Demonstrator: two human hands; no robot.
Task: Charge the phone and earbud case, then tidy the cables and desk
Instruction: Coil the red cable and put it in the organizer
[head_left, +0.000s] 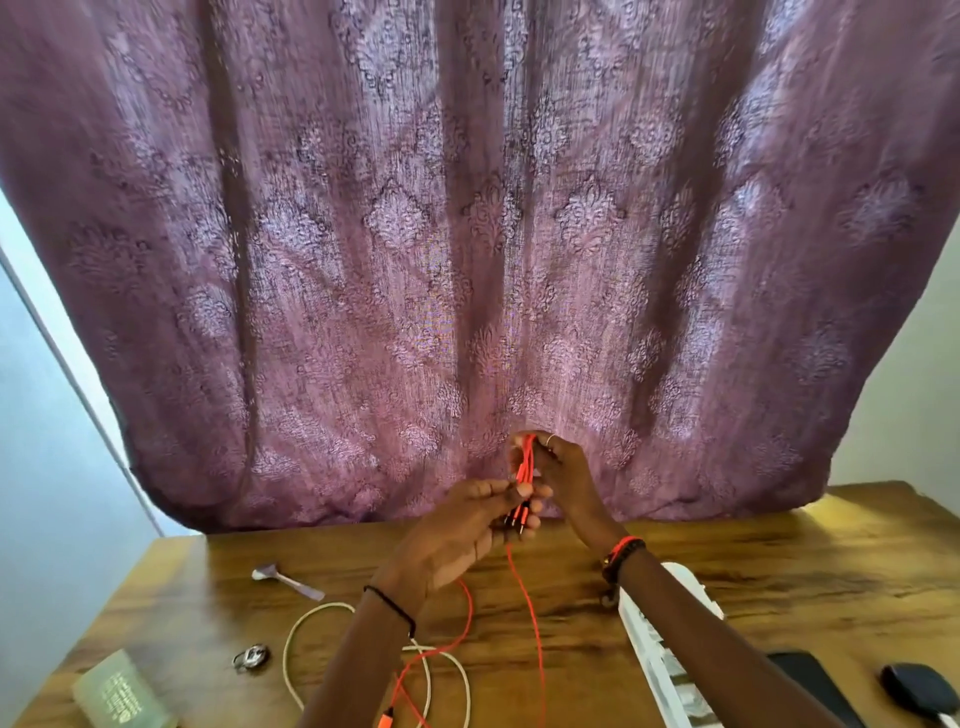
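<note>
Above the wooden desk (779, 561), with the white power strip (652, 657) lying under the right forearm, I saw the orange cable (528, 462) bunched upright between both hands: right hand (566, 478) gripping its top loop, left hand (457, 535) just below pinching the connector ends (519, 515)

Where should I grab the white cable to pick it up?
Pinch the white cable on its bare left curve, coming from above. There it lies flat and alone on the desk. Further right it crosses the orange cable, so it could snag.
</note>
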